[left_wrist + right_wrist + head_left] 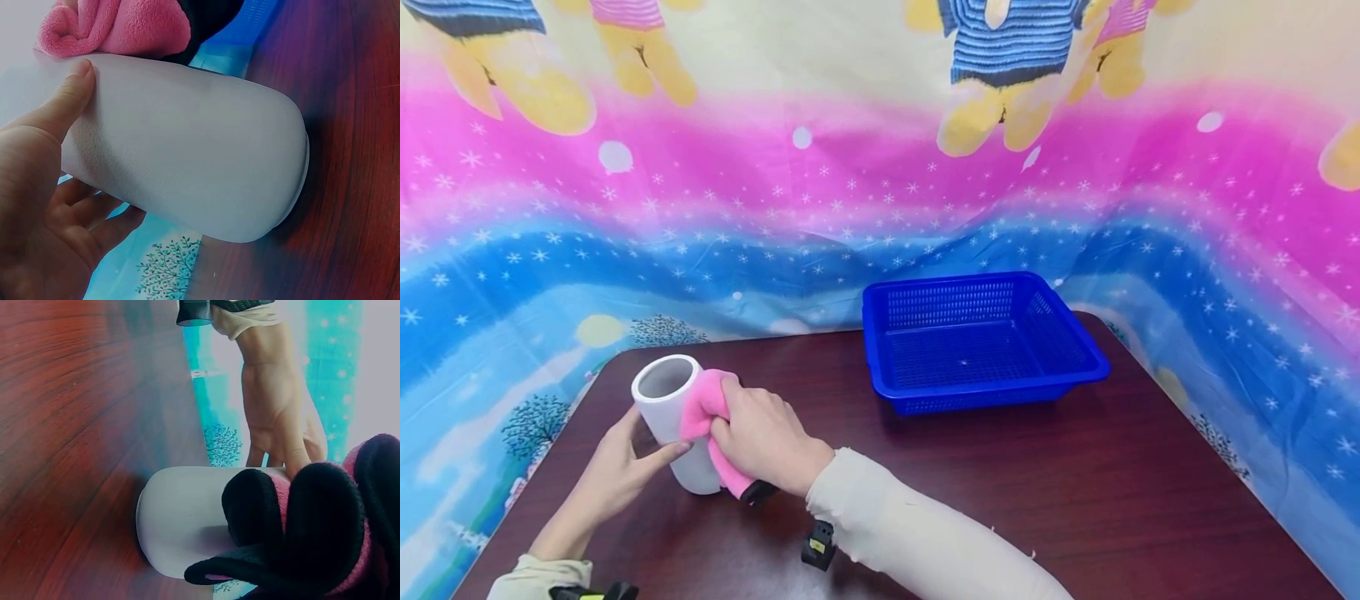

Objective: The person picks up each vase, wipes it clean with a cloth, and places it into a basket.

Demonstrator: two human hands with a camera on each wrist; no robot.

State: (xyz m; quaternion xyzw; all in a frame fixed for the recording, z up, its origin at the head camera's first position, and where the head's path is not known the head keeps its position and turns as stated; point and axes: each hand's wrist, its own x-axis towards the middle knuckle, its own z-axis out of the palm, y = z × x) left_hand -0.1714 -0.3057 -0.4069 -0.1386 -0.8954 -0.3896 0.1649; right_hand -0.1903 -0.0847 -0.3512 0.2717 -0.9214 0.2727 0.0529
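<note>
A white cylindrical vase (694, 468), open at the top, is on the table at the left. My left hand (606, 483) holds it from the left side; in the left wrist view the thumb lies along the near face of the vase (200, 144) and the other fingers are behind it. My right hand (767, 437) grips a bunched cloth (706, 404), pink on one face and black on the other, against the vase's right side near the rim. Folds of the cloth (325, 531) cover the upper vase in the right wrist view and hide the right fingers.
A blue plastic basket (880, 379) with slotted walls stands toward the back of the dark reddish-brown table (1000, 475). Behind the table hangs a printed curtain (790, 192) in pink and blue. A small black device (818, 546) is by the right wrist.
</note>
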